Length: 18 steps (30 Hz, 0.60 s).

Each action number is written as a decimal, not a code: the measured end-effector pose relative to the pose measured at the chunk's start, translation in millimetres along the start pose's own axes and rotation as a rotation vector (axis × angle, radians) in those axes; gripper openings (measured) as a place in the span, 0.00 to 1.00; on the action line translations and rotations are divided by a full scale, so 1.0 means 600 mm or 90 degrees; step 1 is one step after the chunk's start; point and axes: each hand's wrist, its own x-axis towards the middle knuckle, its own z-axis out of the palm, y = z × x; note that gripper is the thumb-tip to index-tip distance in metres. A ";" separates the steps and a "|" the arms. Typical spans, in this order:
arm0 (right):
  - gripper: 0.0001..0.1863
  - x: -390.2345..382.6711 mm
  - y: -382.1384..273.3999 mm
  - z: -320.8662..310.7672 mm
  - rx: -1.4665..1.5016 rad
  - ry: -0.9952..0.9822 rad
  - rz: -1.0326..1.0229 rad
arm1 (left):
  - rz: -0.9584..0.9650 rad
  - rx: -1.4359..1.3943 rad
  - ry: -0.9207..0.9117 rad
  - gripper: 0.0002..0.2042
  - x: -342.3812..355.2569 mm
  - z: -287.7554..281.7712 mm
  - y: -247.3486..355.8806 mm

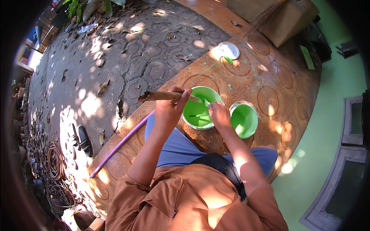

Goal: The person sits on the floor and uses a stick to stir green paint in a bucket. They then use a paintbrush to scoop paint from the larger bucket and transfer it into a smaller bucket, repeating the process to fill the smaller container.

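My left hand (172, 101) is wrapped round a wooden stick (154, 96). The stick has a rough, broken end at the left, and its paler end reaches over a bucket of bright green paint (190, 119). At that bucket's right rim my right hand (220, 114) is closed, fingers pointing inward. A small pale thing shows at its fingertips, too little to name. A dark green streak lies across the paint; I cannot tell whether it is a tool or a shadow. Just right of my right hand stands a second bucket (246, 120), green inside.
A purple pole (123, 143) leans by my left leg. Beyond the buckets lie a white lid (229, 50) and a green-tipped tool (228, 60) on patterned tiles. Sandals (83, 140) and a coiled hose (56, 161) are at left. A green wall (327, 127) rises at right.
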 end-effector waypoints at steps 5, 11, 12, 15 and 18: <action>0.09 0.006 -0.016 -0.032 0.008 0.033 0.009 | -0.042 -0.019 0.036 0.12 -0.002 -0.013 -0.022; 0.10 -0.007 -0.017 0.001 0.018 -0.024 -0.022 | 0.019 0.002 0.078 0.12 0.000 0.007 -0.027; 0.10 -0.007 -0.008 0.007 0.017 -0.017 -0.004 | 0.009 -0.008 0.076 0.12 0.002 0.009 -0.034; 0.11 0.000 0.001 -0.006 -0.012 -0.039 0.037 | -0.054 -0.100 0.089 0.12 0.008 0.006 -0.033; 0.12 0.000 -0.003 -0.033 -0.032 -0.026 0.048 | -0.095 -0.123 0.065 0.09 0.003 -0.008 -0.045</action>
